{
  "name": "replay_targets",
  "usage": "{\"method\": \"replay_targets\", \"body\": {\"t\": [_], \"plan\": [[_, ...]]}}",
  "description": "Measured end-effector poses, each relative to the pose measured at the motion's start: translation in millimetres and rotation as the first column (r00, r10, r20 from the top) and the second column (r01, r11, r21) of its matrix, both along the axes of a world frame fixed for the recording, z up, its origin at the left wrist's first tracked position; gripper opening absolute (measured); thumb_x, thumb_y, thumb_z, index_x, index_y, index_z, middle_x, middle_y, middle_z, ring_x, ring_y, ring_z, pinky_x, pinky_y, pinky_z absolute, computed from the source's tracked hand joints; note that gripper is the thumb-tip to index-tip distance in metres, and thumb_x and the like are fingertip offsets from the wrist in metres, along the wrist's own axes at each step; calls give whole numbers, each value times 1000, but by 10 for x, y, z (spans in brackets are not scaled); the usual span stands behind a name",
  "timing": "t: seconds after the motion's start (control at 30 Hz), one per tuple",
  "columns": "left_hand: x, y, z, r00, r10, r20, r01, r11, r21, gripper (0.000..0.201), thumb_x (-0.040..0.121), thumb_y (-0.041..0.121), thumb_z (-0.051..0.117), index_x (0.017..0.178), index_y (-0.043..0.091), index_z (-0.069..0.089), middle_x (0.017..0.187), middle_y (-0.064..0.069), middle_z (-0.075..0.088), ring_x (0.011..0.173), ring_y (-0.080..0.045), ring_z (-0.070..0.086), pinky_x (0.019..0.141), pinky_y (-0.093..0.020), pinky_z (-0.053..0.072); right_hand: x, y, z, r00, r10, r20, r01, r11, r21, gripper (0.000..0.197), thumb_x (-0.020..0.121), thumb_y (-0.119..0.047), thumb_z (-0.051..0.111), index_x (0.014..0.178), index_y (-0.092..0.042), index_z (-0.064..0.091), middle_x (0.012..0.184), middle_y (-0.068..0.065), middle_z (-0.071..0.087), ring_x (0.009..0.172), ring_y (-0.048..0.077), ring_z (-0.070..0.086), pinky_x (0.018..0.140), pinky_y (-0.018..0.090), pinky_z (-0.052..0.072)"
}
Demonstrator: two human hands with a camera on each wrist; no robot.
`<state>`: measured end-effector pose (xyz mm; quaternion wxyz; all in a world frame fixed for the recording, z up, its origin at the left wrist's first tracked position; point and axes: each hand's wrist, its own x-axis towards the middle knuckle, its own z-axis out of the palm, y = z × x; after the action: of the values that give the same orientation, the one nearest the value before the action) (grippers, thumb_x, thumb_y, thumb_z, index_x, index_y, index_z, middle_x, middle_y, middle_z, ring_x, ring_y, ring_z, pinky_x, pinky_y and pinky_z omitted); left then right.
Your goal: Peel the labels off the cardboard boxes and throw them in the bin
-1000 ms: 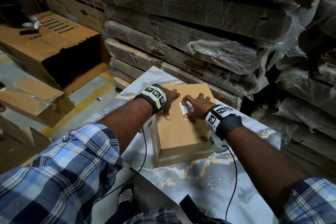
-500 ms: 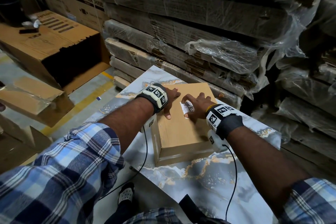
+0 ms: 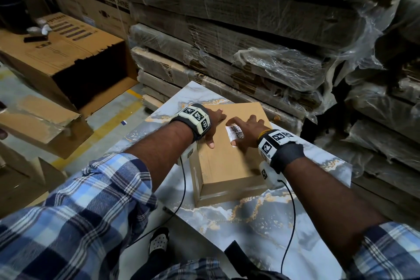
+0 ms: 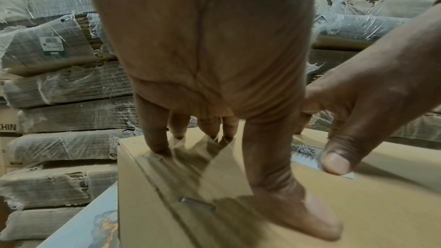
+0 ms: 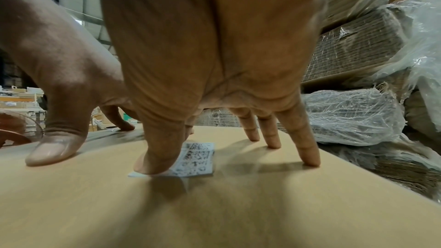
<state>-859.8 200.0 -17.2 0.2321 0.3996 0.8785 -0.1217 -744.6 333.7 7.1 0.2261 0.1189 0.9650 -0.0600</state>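
Resting on a marbled grey tabletop (image 3: pixel 261 218) veined in gold, a small brown cardboard box (image 3: pixel 227 166) sits toward the slab's far left part, its left side close to the tabletop's left edge, with bare marble open in front and to the right. Behind the slab rises a wall of flattened cardboard bundles (image 3: pixel 227 52) wrapped in torn clear plastic, and more wrapped bundles crowd the right. To the left the concrete floor (image 3: pixel 113 120) carries a yellow line, with a big open carton (image 3: pixel 68 52) and loose cardboard pieces lying beyond it. The left hand (image 3: pixel 212 123) presses down on the box's top near its left edge, fingers spread and straight, thumb flat on the cardboard. The right hand (image 3: pixel 246 130) stands on its fingertips on the same top, fingers fanned wide and gripping nothing; its thumb tip sits on the near corner of a small white barcode label (image 3: pixel 235 132), which lies on the box top between the two hands. In the right wrist view that corner of the label (image 5: pixel 195 159) looks slightly raised from the cardboard.
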Motion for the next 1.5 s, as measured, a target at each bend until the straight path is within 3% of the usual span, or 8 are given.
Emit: {"method": "replay_targets", "body": {"t": [0.4,0.53,0.67,0.83,0.97,1.23,1.4,1.5], "plan": [[17,0,13,1000,-6,-14,6,1000,-12,135,57,52,90,158,27,5,167,3,-2,147,-33,27,112,-53,35,9,-5,8,1000,-19,2,19,1000,-19,55,88,-46,69,134,-43,38,137,15,33,129,41,35,100,55,42],[11,-12,0,1000,2,-20,-2,1000,3,134,56,53,90,158,29,7,167,4,-1,147,-32,28,112,-53,34,10,-11,-5,1000,-10,2,10,1000,-7,62,90,-46,68,140,-49,32,138,16,31,131,42,33,100,57,41],[14,-9,5,1000,9,-10,-9,1000,0,135,56,52,91,158,28,5,167,4,-2,147,-33,27,113,-53,34,8,-14,0,1000,-17,-2,17,1000,-16,55,89,-45,68,135,-45,37,135,15,33,129,42,35,100,57,42],[-9,6,-21,1000,6,8,-6,1000,7,139,53,54,91,158,27,5,167,0,-2,146,-34,29,113,-51,33,22,-20,-20,1000,-7,-10,7,1000,4,65,90,-46,67,144,-47,30,137,18,33,128,44,36,98,57,42],[9,-1,2,1000,10,9,-10,1000,7,134,58,50,91,158,26,4,167,0,-3,147,-34,28,115,-51,31,14,-14,-1,1000,-18,-6,18,1000,-15,56,89,-46,68,135,-42,37,135,15,33,127,42,36,97,54,42],[25,-6,22,1000,7,6,-8,1000,5,135,57,50,91,158,26,5,167,0,0,146,-34,28,114,-52,32,14,-7,-11,1000,-18,-9,18,1000,-14,55,89,-45,68,135,-41,37,135,15,33,127,42,36,96,53,41],[38,-12,39,1000,4,6,-4,1000,7,133,59,48,91,158,26,6,167,1,-2,147,-35,27,115,-51,31,16,-12,-20,1000,-11,-4,11,1000,-8,63,90,-45,67,142,-45,32,136,17,32,128,43,35,98,54,41],[47,-8,57,1000,-2,14,2,1000,4,131,61,46,91,159,24,6,167,-1,-2,146,-35,28,115,-50,32,12,-9,-16,1000,-19,-4,19,1000,-17,57,89,-46,68,136,-42,36,134,15,33,127,41,36,96,53,42]]}}
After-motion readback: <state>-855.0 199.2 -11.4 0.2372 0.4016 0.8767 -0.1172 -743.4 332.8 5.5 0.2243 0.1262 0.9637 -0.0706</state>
